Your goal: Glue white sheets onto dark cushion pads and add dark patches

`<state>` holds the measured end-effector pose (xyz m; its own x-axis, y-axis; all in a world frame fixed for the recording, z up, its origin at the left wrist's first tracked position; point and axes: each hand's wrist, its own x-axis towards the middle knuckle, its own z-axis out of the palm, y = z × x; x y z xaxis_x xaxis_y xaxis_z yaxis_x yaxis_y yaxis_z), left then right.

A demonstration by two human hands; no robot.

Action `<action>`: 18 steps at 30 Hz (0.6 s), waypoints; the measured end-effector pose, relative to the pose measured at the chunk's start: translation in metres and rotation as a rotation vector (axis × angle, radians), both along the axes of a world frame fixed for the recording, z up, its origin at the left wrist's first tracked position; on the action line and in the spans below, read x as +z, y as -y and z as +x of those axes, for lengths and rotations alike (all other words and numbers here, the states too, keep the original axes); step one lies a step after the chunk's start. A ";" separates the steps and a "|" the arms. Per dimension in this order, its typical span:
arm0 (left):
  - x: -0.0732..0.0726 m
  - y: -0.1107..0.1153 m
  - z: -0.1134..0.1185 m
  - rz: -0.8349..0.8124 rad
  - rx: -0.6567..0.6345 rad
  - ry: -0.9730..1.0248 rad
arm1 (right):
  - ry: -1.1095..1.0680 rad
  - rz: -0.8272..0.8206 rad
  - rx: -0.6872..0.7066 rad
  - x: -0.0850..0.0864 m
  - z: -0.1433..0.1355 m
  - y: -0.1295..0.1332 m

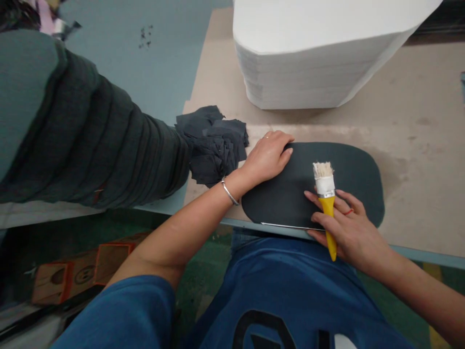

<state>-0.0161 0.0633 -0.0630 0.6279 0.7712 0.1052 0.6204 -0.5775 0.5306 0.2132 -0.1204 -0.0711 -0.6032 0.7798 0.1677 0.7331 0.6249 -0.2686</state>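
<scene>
A dark, round-cornered panel (348, 169) lies flat at the front edge of the table, with a thin white strip along part of its near edge. My left hand (267, 155) rests on the panel's left end, fingers spread and holding nothing. In my right hand (345, 223) is a brush (328, 208) with a yellow handle and pale, whitened bristles pointing away from me. That hand is over the panel's near edge, its lower fingers touching there. Dark fabric pieces (218, 145) lie in a crumpled heap just left of my left hand.
A tall stack of white sheets (301, 72) stands behind the panel on the tan tabletop (421, 145). At the left rises a large stack of dark padded pieces (109, 131). Cardboard boxes (83, 269) sit below, at the lower left.
</scene>
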 end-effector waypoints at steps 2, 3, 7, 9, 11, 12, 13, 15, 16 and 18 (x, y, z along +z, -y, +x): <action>0.000 -0.001 0.003 0.006 0.001 -0.018 | -0.007 -0.007 0.005 -0.002 0.001 0.001; 0.001 -0.002 0.004 0.009 0.002 -0.022 | -0.021 -0.015 0.000 -0.002 0.002 0.001; 0.000 -0.005 0.007 0.025 -0.002 -0.012 | -0.087 -0.075 -0.044 -0.006 0.001 0.000; -0.001 -0.008 0.010 0.032 -0.010 -0.006 | -0.096 -0.078 -0.061 -0.009 0.002 -0.002; -0.001 -0.012 0.013 0.041 -0.016 -0.014 | -0.092 -0.048 -0.064 -0.013 0.004 -0.005; -0.001 -0.015 0.015 0.047 -0.019 -0.025 | -0.089 -0.031 -0.067 -0.014 0.005 -0.006; -0.001 -0.017 0.017 0.053 -0.023 -0.039 | -0.085 -0.014 -0.070 -0.015 0.005 -0.008; -0.001 -0.024 0.021 0.063 -0.029 -0.062 | -0.074 0.016 -0.078 -0.014 0.003 -0.010; -0.001 -0.027 0.024 0.068 -0.034 -0.067 | -0.065 0.027 -0.082 -0.012 0.000 -0.010; -0.003 -0.033 0.029 0.079 -0.044 -0.066 | -0.049 0.044 -0.072 -0.006 -0.009 -0.012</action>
